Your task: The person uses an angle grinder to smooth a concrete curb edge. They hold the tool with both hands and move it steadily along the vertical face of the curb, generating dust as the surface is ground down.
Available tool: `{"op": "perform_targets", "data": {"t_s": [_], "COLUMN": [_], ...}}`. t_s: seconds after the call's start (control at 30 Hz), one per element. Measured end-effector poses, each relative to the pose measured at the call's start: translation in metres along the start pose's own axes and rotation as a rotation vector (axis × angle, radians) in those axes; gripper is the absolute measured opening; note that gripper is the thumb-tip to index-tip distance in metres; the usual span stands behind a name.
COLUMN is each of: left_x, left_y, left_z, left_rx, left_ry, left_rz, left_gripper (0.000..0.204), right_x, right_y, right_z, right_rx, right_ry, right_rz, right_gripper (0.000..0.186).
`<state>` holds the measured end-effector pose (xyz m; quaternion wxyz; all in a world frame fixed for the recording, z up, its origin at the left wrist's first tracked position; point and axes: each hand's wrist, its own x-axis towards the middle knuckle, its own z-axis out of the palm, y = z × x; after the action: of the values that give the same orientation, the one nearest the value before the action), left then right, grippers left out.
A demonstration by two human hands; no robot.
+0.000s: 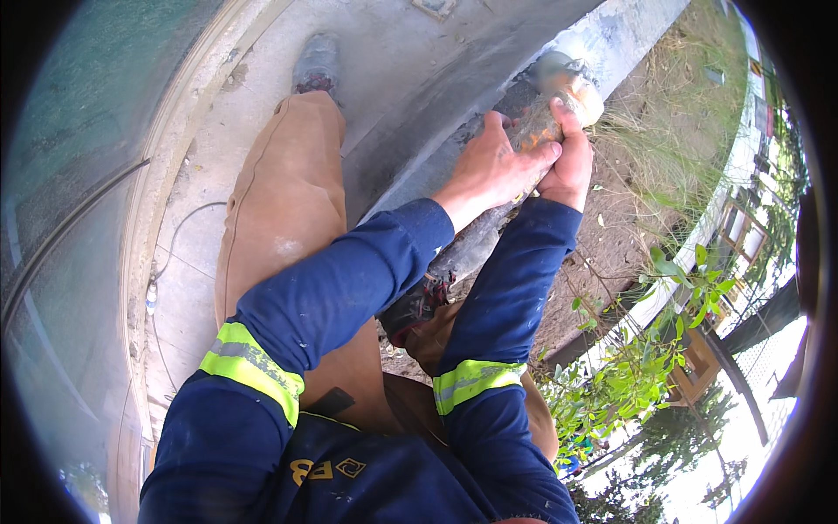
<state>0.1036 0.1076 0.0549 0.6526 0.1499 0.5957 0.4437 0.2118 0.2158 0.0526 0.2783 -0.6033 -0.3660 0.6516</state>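
A dusty orange angle grinder [536, 133] is held in both my hands over the top of a low concrete wall [642, 31]. My left hand [493, 166] is closed on the near side of its body. On the other side, my right hand [572, 162] wraps round it, thumb lying along the tool. The grinder's head [559, 74] rests at or very near the concrete, where pale dust blurs the contact. Its disc cannot be made out clearly.
My boot [317, 63] stands on the concrete walkway [188, 244] to the left, where a thin cable [175, 236] lies. Dry grass and soil [628, 201] border the wall's right side. A leafy branch [628, 349] reaches in close to my right arm.
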Motion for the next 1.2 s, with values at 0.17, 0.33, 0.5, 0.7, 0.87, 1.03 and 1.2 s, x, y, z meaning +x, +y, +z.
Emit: {"op": "perform_targets", "data": {"t_s": [0.17, 0.33, 0.5, 0.7, 0.87, 1.03, 1.2], "left_x": [-0.007, -0.011, -0.012, -0.021, -0.028, -0.033, -0.037], "left_y": [-0.008, -0.015, -0.013, -0.025, -0.016, -0.017, -0.028], "left_z": [0.002, 0.003, 0.001, -0.006, -0.017, -0.022, -0.022], "left_rx": [-0.076, -0.121, 0.010, -0.071, 0.071, 0.105, 0.156], "left_ry": [-0.028, 0.009, -0.017, -0.011, -0.052, -0.077, -0.134], "left_rz": [0.040, 0.071, 0.001, 0.100, 0.012, -0.013, -0.050], "left_gripper": [0.102, 0.102, 0.100, 0.101, 0.098, 0.100, 0.103], "right_x": [-0.007, -0.015, -0.030, -0.032, -0.046, -0.055, -0.081], "right_y": [0.007, 0.007, 0.006, 0.019, 0.018, 0.030, 0.033], "right_z": [-0.003, 0.008, 0.009, 0.011, 0.019, 0.018, 0.017], "right_rx": [0.010, -0.001, 0.023, -0.026, 0.033, 0.096, 0.097], "right_ry": [-0.018, 0.032, 0.082, 0.024, 0.092, 0.138, 0.189], "right_rz": [-0.018, -0.007, -0.045, -0.030, 0.002, -0.005, -0.018], "right_gripper": [0.048, 0.045, 0.044, 0.044, 0.047, 0.046, 0.046]}}
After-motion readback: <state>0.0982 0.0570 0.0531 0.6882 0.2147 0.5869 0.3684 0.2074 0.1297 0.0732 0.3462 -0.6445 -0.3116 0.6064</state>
